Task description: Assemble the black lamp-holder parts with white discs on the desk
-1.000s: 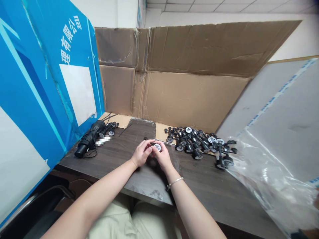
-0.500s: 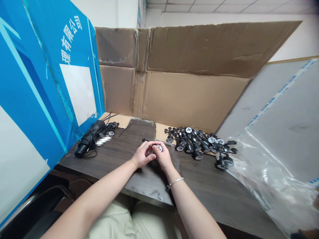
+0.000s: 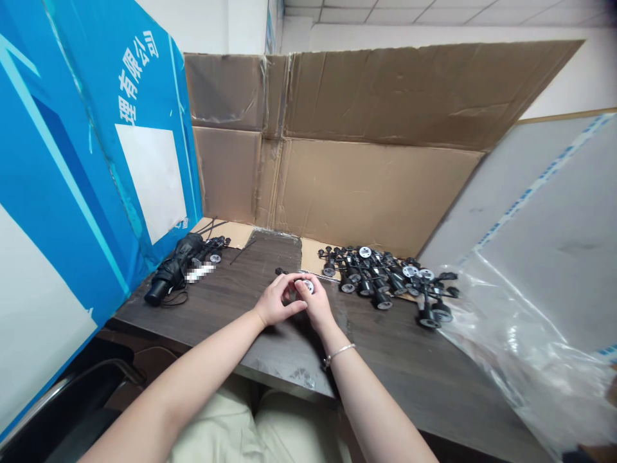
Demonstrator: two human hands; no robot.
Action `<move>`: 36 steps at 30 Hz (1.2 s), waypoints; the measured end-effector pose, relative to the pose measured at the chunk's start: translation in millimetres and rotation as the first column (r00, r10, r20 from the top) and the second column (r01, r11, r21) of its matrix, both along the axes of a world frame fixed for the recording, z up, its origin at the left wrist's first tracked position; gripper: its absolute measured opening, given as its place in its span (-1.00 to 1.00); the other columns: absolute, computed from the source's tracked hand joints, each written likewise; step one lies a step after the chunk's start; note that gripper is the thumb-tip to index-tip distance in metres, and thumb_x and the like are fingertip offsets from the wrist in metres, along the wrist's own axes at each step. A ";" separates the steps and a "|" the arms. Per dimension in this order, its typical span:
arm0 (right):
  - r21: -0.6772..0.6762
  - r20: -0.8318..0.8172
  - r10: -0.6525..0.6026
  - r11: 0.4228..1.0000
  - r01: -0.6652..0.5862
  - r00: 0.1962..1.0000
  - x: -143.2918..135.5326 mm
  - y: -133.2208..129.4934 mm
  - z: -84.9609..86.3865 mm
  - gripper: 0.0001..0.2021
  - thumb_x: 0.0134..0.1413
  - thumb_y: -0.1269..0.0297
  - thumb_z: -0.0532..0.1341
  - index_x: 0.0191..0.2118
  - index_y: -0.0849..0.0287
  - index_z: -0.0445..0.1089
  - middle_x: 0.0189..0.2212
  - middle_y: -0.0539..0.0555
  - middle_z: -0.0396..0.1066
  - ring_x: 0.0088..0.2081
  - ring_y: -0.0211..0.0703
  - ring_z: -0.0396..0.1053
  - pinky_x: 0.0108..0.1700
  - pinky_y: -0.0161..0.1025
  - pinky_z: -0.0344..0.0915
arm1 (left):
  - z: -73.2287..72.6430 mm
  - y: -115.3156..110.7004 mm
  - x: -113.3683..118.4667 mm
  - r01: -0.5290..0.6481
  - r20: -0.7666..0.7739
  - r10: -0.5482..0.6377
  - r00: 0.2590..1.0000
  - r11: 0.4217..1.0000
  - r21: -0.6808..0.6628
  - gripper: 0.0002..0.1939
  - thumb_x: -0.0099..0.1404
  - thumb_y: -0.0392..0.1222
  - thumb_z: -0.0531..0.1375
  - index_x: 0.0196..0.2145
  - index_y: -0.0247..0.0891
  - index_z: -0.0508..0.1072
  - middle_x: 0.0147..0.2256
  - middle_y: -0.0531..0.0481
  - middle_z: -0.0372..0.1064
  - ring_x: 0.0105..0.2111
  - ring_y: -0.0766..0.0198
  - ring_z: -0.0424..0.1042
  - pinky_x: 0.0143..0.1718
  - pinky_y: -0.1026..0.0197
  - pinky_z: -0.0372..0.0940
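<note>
Both hands meet over the middle of the dark wooden table (image 3: 289, 350). They are closed around a black part (image 3: 308, 287) with a round white end face, which shows between my right thumb and fingers. My right hand (image 3: 316, 302), with a bracelet on its wrist, grips it from the right. From the left, my left hand (image 3: 279, 302) curls around its far side, the thumb pointing at the right hand. A small black end (image 3: 279, 271) sticks out beyond the left fingers. Most of the held part is hidden by the fingers.
A pile of similar black parts (image 3: 380, 280) with round white ends lies to the right, partly on cardboard. At the left are a folded black umbrella (image 3: 176, 267) and a few more parts (image 3: 216, 251). Cardboard panels (image 3: 376, 193) stand behind; clear plastic sheeting (image 3: 506, 347) hangs at the right.
My left thumb has shifted slightly to the right, closer to my right hand. Otherwise the hands and the held part stay in place.
</note>
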State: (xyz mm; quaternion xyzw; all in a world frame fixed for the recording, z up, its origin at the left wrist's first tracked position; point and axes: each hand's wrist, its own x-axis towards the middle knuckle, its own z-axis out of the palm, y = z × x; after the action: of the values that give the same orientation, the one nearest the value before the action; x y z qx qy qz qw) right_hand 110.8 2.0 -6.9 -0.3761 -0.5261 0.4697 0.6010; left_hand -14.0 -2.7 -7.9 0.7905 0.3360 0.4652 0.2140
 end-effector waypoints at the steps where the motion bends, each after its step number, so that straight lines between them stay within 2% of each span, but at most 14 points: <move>1: -0.003 -0.007 0.002 1.000 -0.002 1.000 0.0 0.2 -0.3 -0.62 -0.27 -0.02 0.26 -0.38 0.16 0.26 -0.57 -0.06 0.27 -0.56 -0.31 0.17 -0.50 -0.33 0.15 | -0.2 0.1 0.3 -0.015 -0.005 0.015 1.000 1.000 -0.004 -0.42 0.06 0.06 0.17 0.01 -0.19 0.21 -0.27 -0.04 0.24 -0.50 0.36 0.18 -0.37 0.22 0.26; 6: 0.008 -0.054 0.033 0.999 -0.033 0.998 1.6 2.8 -3.2 -0.70 -0.17 0.05 0.20 -0.33 0.16 0.34 -0.44 0.00 0.34 -0.43 -0.24 0.25 -0.37 -0.29 0.23 | 0.0 0.5 1.8 -0.085 0.023 0.085 0.996 0.996 -0.035 -0.45 0.05 -0.07 0.21 0.00 -0.19 0.20 -0.24 -0.04 0.27 -0.49 0.36 0.23 -0.41 0.25 0.28; 12: -0.084 -0.188 0.121 0.987 -0.139 0.975 2.0 1.6 -4.2 -0.70 -0.26 0.22 0.24 -0.27 0.13 0.35 -0.40 -0.02 0.36 -0.42 -0.22 0.28 -0.37 -0.28 0.26 | 1.4 0.8 2.4 -0.110 0.090 0.114 0.989 0.993 -0.044 -0.52 0.08 -0.15 0.18 -0.03 -0.23 0.22 -0.15 -0.10 0.28 -0.29 0.24 0.32 -0.26 0.18 0.29; 16: -0.110 -0.197 0.149 0.979 -0.173 0.969 1.2 -0.2 -1.3 -0.69 -0.26 0.22 0.22 -0.27 0.13 0.35 -0.44 -0.01 0.36 -0.51 -0.24 0.27 -0.45 -0.27 0.26 | 1.0 2.1 2.3 -0.073 0.159 0.086 0.984 0.994 -0.083 -0.62 0.17 -0.15 0.07 -0.05 -0.26 0.24 -0.15 -0.10 0.29 -0.26 0.24 0.34 -0.19 0.16 0.28; 20: -0.071 -0.186 0.189 0.976 -0.205 0.964 0.9 -0.3 -0.5 -0.69 -0.24 0.22 0.24 -0.26 0.14 0.35 -0.51 -0.05 0.35 -0.60 -0.30 0.23 -0.49 -0.27 0.25 | -0.1 3.4 1.4 -0.075 0.186 0.089 0.979 0.994 -0.082 -0.68 0.23 -0.15 0.00 -0.07 -0.28 0.27 -0.15 -0.10 0.30 -0.22 0.23 0.33 -0.12 0.15 0.25; 26: -0.037 -0.163 0.179 0.982 -0.187 0.970 0.7 -0.9 -0.6 -0.68 -0.25 0.23 0.27 -0.25 0.16 0.35 -0.53 -0.05 0.35 -0.61 -0.31 0.24 -0.49 -0.28 0.25 | -1.2 5.1 1.1 -0.103 0.181 0.116 0.977 0.992 -0.077 -0.71 0.23 -0.20 -0.01 -0.10 -0.27 0.29 -0.16 -0.08 0.32 -0.20 0.23 0.33 -0.11 0.16 0.24; 32: 0.015 -0.099 0.130 0.991 -0.129 0.987 0.6 -0.5 0.9 -0.71 -0.23 0.23 0.26 -0.27 0.17 0.36 -0.52 -0.04 0.37 -0.61 -0.33 0.22 -0.52 -0.30 0.24 | 0.2 5.0 2.8 -0.098 0.194 0.118 0.974 0.989 -0.108 -0.72 0.24 -0.20 -0.03 -0.10 -0.26 0.28 -0.17 -0.07 0.32 -0.26 0.27 0.35 -0.20 0.21 0.29; 36: 0.033 -0.060 0.112 0.993 -0.110 0.992 1.4 -0.3 1.6 -0.73 -0.21 0.24 0.24 -0.28 0.17 0.36 -0.58 -0.07 0.34 -0.61 -0.33 0.21 -0.53 -0.30 0.24 | 0.4 4.2 3.4 -0.103 0.181 0.119 0.976 0.990 -0.098 -0.72 0.25 -0.19 -0.04 -0.10 -0.26 0.28 -0.18 -0.07 0.32 -0.28 0.28 0.36 -0.21 0.22 0.30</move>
State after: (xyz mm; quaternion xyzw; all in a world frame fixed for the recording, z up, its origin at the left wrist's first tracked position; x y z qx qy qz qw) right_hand 112.2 1.7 -5.3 -0.3228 -0.5343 0.5060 0.5952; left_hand -10.6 1.5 -7.6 0.7132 0.3785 0.5330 0.2529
